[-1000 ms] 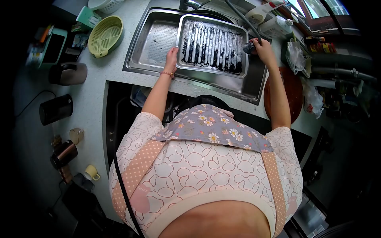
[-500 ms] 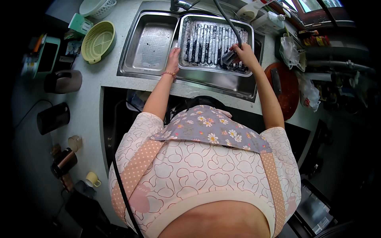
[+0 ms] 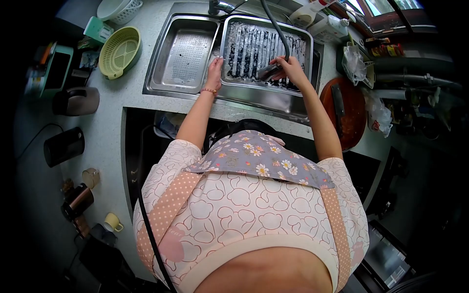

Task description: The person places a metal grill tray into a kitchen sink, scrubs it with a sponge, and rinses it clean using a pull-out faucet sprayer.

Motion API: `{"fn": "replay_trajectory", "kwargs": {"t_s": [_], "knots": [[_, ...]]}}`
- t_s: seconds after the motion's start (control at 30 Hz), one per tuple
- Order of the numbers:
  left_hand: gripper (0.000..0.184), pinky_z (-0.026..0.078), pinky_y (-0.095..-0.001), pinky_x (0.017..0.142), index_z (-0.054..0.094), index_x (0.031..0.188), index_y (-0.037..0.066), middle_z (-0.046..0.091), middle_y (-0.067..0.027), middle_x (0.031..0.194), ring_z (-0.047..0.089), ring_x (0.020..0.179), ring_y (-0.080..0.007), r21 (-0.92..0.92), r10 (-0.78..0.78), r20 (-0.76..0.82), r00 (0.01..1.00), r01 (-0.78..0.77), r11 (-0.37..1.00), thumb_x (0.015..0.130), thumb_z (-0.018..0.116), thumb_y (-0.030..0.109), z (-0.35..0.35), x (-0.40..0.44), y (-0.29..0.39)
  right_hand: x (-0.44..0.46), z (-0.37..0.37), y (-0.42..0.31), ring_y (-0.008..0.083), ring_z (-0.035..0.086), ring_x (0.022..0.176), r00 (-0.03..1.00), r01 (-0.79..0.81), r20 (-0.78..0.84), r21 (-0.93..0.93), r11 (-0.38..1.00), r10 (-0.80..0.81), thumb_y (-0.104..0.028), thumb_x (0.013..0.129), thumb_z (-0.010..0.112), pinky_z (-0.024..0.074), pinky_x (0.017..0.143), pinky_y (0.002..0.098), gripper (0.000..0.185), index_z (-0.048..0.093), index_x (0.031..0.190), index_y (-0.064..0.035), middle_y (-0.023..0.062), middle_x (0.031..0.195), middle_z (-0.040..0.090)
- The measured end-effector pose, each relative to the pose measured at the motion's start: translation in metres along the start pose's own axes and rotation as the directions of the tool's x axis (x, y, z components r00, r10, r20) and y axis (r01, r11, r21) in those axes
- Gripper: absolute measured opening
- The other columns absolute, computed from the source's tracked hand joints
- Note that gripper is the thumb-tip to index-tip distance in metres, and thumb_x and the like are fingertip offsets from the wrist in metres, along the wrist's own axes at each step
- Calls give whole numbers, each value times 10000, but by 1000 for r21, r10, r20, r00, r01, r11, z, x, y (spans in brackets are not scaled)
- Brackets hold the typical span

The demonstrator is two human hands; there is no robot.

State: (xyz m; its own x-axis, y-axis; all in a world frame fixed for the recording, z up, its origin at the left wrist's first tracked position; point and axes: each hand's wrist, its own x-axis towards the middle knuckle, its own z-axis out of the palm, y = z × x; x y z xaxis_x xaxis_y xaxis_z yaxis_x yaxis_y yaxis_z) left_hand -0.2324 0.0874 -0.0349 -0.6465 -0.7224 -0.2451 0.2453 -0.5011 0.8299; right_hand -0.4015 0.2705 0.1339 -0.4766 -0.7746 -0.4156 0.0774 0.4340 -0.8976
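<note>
A rectangular metal tray [image 3: 244, 86] rests over the right-hand sink basin, its ridged bottom streaked with white foam and dark grime. My left hand [image 3: 213, 75] grips the tray's left edge, the thumb on top of the rim. In my right hand [image 3: 293, 72] is a faucet sprayer [image 3: 267, 72], closed round by the fingers and held low over the tray's front part. A dark hose [image 3: 278, 25] runs from it up past the back of the sink. Whether water is coming out I cannot make out.
A perforated metal pan [image 3: 183, 56] sits in the left basin. Left on the counter is a green colander [image 3: 119, 52], with a white basket [image 3: 129, 12] behind. To the right, a knife [image 3: 338, 105] lies on a round chopping board [image 3: 352, 117]. Bottles [image 3: 332, 27] stand at the back right.
My right hand has moved left and slightly forward over the tray with the sprayer, and the hose has swung with it. Foam now covers more of the ridges. My left hand stays on the rim.
</note>
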Motion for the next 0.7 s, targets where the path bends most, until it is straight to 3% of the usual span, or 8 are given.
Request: {"fn": "replay_trajectory", "kwargs": {"t_s": [0.27,0.5,0.53,0.7], "knots": [[146,326,-179,625,546,806,86,483,66,736,391,686,-30,74,51,18,999,-52,996,889,530,206,-18,4,33,1,-9,-2,201,631,539,1000,7,-16,-23,1000,-8,-204,899,440,543,477,280,291,571,878,55,103,720,582],[179,293,-182,576,523,746,75,437,72,671,344,635,-22,203,116,51,992,-124,971,886,529,187,-29,-4,74,18,-28,1,194,614,509,997,-55,-74,-263,963,36,-203,889,453,529,458,282,292,586,827,49,91,690,571],[183,283,-184,566,520,738,76,423,74,663,330,629,-23,232,132,68,989,-144,962,885,528,185,-31,-1,76,26,-35,9,174,597,499,994,-58,-103,-274,960,31,-207,878,457,523,460,284,265,602,857,14,69,703,569],[194,245,-197,539,507,708,76,370,76,636,283,611,-27,314,162,105,981,-187,931,878,528,169,-34,-8,88,52,-50,15,125,574,623,959,73,-230,-371,926,-167,-186,881,475,500,522,264,251,634,940,-1,46,755,572]]}}
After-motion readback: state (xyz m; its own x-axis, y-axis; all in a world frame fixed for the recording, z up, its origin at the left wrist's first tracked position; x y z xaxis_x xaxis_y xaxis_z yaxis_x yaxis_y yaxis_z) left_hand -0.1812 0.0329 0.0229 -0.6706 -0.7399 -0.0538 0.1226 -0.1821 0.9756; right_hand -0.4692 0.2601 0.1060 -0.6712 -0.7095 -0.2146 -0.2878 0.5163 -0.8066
